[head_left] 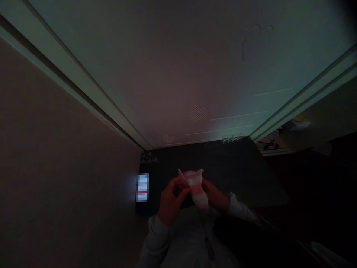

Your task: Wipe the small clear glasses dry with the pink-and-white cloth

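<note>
A small pink-and-white striped sock [197,188] is held up in front of my body, over the near edge of the dark table [173,160]. My left hand [170,201] pinches its upper left part between thumb and fingers, where the fabric bunches and a pointed flap sticks up. On the other side, my right hand [216,195] is closed on the sock, with its fingertips hidden behind the fabric. The sock's lower end hangs down between the two hands. Dim light blurs the fine detail.
A lit screen, pixelated, [142,188] is at the table's left edge by the wall [83,178]. Clear bead-like clusters [232,138] lie along the table's back edge. Behind rises a pale panel with an embossed heart [198,112]. Items on a shelf [269,143] stand at right.
</note>
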{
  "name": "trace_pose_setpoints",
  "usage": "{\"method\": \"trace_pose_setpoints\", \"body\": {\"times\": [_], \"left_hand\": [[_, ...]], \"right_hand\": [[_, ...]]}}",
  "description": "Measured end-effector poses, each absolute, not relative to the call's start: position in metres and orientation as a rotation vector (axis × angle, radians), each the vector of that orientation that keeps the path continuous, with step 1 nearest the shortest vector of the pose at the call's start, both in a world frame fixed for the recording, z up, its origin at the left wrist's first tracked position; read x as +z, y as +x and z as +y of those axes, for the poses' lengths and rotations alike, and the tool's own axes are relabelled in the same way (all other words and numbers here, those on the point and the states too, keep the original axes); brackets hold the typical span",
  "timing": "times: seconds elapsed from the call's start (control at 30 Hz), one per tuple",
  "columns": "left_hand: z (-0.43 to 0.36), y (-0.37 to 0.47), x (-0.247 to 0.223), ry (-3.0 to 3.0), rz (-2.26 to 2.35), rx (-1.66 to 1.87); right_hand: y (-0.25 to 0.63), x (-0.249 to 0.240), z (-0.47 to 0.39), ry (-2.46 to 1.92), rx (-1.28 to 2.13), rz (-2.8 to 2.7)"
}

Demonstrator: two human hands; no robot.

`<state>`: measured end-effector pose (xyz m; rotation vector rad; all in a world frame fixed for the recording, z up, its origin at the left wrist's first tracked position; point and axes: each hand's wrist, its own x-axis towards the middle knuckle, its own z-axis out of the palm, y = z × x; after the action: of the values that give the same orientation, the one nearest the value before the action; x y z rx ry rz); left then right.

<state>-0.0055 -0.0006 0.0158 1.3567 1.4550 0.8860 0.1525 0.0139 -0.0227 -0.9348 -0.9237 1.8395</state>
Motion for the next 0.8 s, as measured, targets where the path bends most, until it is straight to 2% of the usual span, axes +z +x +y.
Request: {"method": "trace_pose_setpoints", "body": {"times": [0.13, 0.3, 0.47, 0.8], "left_hand": [[-0.001, -0.005, 0.014, 1.313, 1.44, 0.875], [-0.001, -0.004, 0.017, 1.326, 1.509, 0.854], [0.0, -0.005, 0.02, 1.332, 1.546, 0.861], [-0.003, -0.012, 0.02, 1.316, 1.391, 0.892]], "right_hand": [[0.156, -0.025, 0.009, -0.954, 1.68, -1.353], [0.152, -0.028, 0.009, -0.978, 1.602, -1.484], [0.154, -0.024, 0.005, -1.0, 1.636, -1.449], [0.154, -0.011, 0.008, -0.892, 1.945, -1.15]]}}
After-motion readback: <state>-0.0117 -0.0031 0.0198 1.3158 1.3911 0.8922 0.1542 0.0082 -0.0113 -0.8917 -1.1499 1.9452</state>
